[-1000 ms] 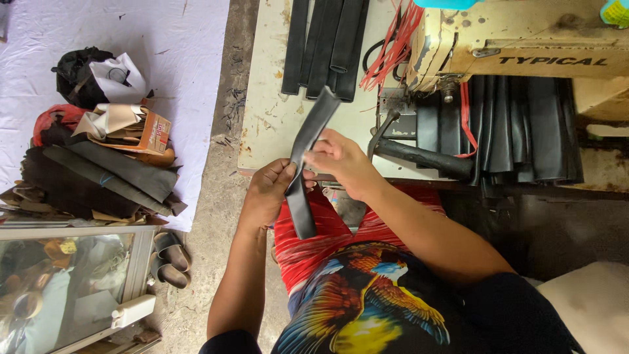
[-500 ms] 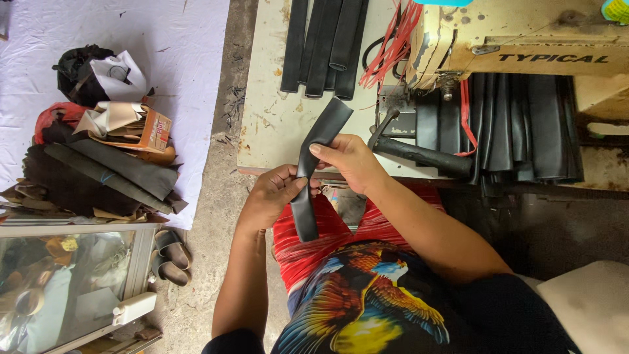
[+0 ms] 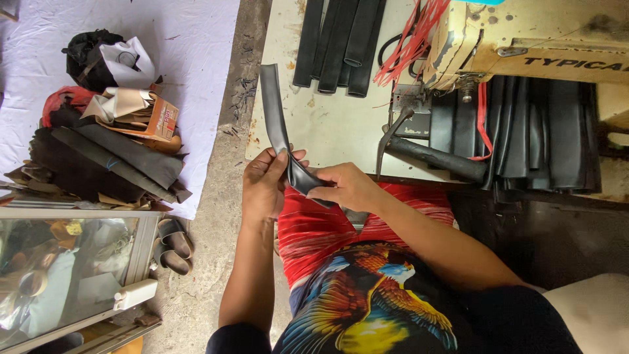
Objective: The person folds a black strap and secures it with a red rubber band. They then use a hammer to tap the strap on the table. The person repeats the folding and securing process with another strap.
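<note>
— What is held by the hands?
— A black strip point(image 3: 280, 131) is pinched by the left hand point(image 3: 265, 183) and right hand point(image 3: 347, 187), in front of the table point(image 3: 327, 124).
— And beyond it?
— More black strips point(image 3: 341, 42) are laid on the table.

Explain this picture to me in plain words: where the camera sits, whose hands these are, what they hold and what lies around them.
The camera is worn on the person's head and looks down, so you see their own arms and lap. The left hand and the right hand together grip one long black strip, which rises tilted from the hands over the near edge of the work table. On the table's far side lie more black strips, beside a bunch of red cords. To the right stands a cream sewing machine, with further black strips hanging below it. On the floor to the left, a white sheet holds a pile of dark material and scraps; a pair of sandals lies nearby.
</note>
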